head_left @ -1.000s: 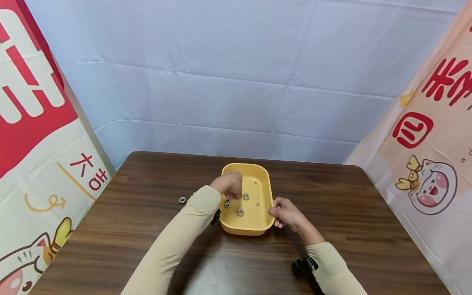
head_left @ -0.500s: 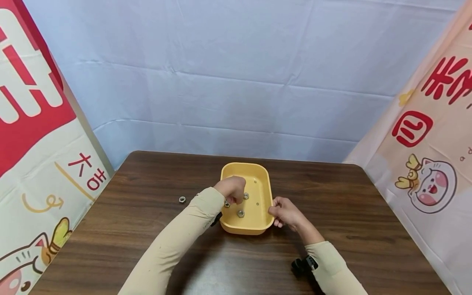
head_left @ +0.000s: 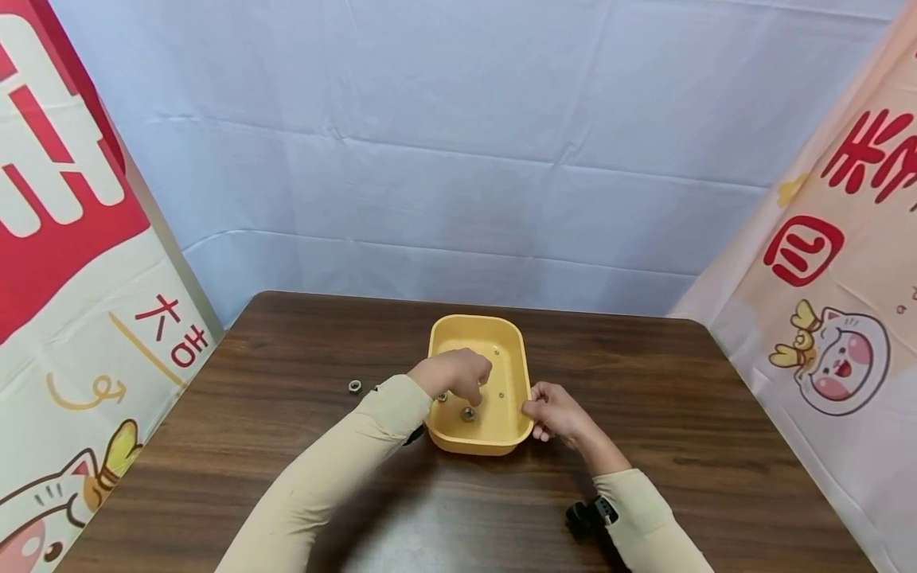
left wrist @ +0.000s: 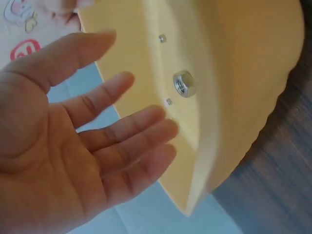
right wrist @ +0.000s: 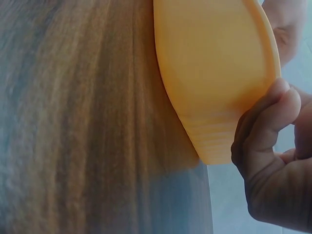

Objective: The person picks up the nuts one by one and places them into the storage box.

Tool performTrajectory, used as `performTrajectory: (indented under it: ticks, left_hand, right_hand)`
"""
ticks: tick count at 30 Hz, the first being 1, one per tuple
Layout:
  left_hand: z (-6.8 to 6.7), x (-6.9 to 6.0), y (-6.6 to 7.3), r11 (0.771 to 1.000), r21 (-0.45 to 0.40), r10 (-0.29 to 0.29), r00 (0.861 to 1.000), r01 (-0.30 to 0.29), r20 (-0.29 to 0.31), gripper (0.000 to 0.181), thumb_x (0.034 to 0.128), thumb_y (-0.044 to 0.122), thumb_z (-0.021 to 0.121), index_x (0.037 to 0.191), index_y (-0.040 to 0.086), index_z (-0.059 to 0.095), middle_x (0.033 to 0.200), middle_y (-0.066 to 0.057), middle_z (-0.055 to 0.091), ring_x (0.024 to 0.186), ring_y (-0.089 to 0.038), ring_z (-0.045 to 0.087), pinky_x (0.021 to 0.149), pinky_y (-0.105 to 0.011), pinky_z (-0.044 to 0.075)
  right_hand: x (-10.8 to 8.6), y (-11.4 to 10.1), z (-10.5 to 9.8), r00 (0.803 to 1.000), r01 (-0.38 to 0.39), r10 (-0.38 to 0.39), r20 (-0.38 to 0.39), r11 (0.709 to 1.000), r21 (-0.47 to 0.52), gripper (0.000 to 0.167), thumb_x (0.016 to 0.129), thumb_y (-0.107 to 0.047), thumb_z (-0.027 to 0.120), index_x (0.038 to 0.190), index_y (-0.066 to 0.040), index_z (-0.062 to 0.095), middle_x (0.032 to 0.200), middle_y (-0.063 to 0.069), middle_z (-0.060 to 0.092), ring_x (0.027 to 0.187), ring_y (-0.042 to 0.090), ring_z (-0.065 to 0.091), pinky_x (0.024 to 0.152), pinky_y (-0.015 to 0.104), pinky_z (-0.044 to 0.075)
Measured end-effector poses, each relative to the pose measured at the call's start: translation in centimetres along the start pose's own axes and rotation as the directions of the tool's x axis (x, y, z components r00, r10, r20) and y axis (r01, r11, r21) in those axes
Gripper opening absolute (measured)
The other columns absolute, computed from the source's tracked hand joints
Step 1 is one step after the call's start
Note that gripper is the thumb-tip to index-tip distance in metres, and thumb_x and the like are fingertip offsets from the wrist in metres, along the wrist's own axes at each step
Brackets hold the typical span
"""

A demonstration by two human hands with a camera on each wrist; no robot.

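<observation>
A yellow plastic bin [head_left: 512,366] stands on the table with several metal nuts in it. My left hand [head_left: 454,374] is over the inside of the bin. In the left wrist view its fingers are spread and loosely bent, with nothing between them. A large hex nut [left wrist: 184,84] and two small nuts, one of them a tiny nut [left wrist: 169,101], show beyond the fingertips. Below the hand in the head view lies another large nut [head_left: 469,414]; a further nut [head_left: 442,397] is partly hidden by it. My right hand [head_left: 555,412] pinches the bin's right rim between thumb and fingers.
A single nut [head_left: 354,387] lies on the dark wooden table [head_left: 286,430], left of the bin. A pale cloth [head_left: 458,199] hangs behind the table. Printed banners stand at the left and right sides.
My left hand has moved to the right within the bin, covering a nut that was visible near the bin's middle. The right hand stays at the rim, and the bin has barely shifted.
</observation>
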State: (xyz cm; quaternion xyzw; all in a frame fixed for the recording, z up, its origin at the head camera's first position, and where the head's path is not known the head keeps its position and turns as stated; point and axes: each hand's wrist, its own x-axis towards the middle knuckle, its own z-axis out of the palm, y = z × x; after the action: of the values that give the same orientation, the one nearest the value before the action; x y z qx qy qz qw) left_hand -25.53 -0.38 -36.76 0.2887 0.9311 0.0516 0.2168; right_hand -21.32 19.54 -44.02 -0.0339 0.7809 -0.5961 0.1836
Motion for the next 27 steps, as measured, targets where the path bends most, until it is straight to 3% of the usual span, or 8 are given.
performTrajectory:
  ticks: [3, 5, 8, 15, 20, 27]
  left_hand:
    - [0.3, -0.4, 0.5, 0.996, 0.089, -0.006, 1.0, 0.007, -0.006, 0.035, 0.0806, 0.019, 0.07, 0.113, 0.013, 0.058, 0.103, 0.0, 0.054, 0.077, -0.012, 0.049, 0.061, -0.026, 0.045]
    - [0.4, -0.5, 0.7, 0.992, 0.129, -0.017, 1.0, 0.017, -0.007, 0.04, 0.0802, 0.022, 0.071, 0.118, 0.015, 0.058, 0.11, -0.001, 0.054, 0.083, -0.013, 0.05, 0.067, -0.031, 0.046]
    - [0.5, -0.7, 0.7, 0.989, 0.15, -0.014, 1.0, 0.017, -0.022, 0.041, 0.0788, 0.024, 0.073, 0.117, 0.016, 0.059, 0.109, 0.0, 0.055, 0.085, -0.012, 0.049, 0.071, -0.035, 0.043]
    - [0.3, -1.9, -0.1, 0.997, 0.069, 0.03, 0.996, -0.024, -0.09, 0.037, 0.0802, 0.02, 0.07, 0.115, 0.011, 0.06, 0.103, -0.001, 0.054, 0.076, -0.012, 0.05, 0.059, -0.024, 0.046]
    - [-0.2, -3.2, -1.0, 0.996, 0.065, 0.063, 0.985, -0.054, -0.158, 0.034, 0.0809, 0.023, 0.07, 0.113, 0.015, 0.062, 0.102, -0.001, 0.055, 0.069, -0.01, 0.051, 0.057, -0.024, 0.046]
    - [-0.5, -4.9, -2.3, 0.997, 0.081, 0.038, 0.972, -0.02, -0.23, 0.037, 0.0796, 0.022, 0.071, 0.115, 0.013, 0.062, 0.102, -0.004, 0.055, 0.073, -0.013, 0.052, 0.062, -0.028, 0.046]
  right_hand:
    - [0.0, 0.0, 0.0, 1.0, 0.001, -0.001, 0.005, 1.0, 0.001, 0.011, 0.08, 0.002, 0.049, 0.088, 0.004, 0.043, 0.057, 0.009, 0.053, 0.04, 0.011, 0.049, 0.036, 0.02, 0.042]
    - [0.1, 0.0, -0.1, 1.0, 0.001, -0.001, 0.01, 1.0, 0.004, 0.01, 0.081, 0.002, 0.049, 0.088, 0.003, 0.043, 0.057, 0.009, 0.053, 0.04, 0.011, 0.049, 0.036, 0.02, 0.042]
    - [0.1, 0.2, -0.1, 1.0, 0.006, -0.006, 0.02, 1.0, 0.006, 0.009, 0.082, 0.002, 0.049, 0.088, 0.003, 0.043, 0.057, 0.009, 0.052, 0.04, 0.011, 0.049, 0.036, 0.02, 0.042]
    - [0.1, 0.2, -0.1, 1.0, -0.001, 0.001, 0.01, 1.0, 0.014, 0.01, 0.081, 0.003, 0.05, 0.089, 0.003, 0.043, 0.057, 0.011, 0.053, 0.04, 0.012, 0.049, 0.035, 0.021, 0.042]
    - [-0.1, 0.2, 0.0, 1.0, 0.003, -0.003, -0.004, 1.0, 0.006, 0.011, 0.079, 0.003, 0.05, 0.088, 0.004, 0.043, 0.058, 0.012, 0.054, 0.04, 0.011, 0.048, 0.035, 0.02, 0.041]
    - [-0.1, 0.2, 0.1, 1.0, 0.021, -0.021, -0.002, 1.0, 0.002, 0.012, 0.079, 0.002, 0.051, 0.088, 0.004, 0.044, 0.058, 0.01, 0.054, 0.04, 0.011, 0.049, 0.035, 0.02, 0.042]
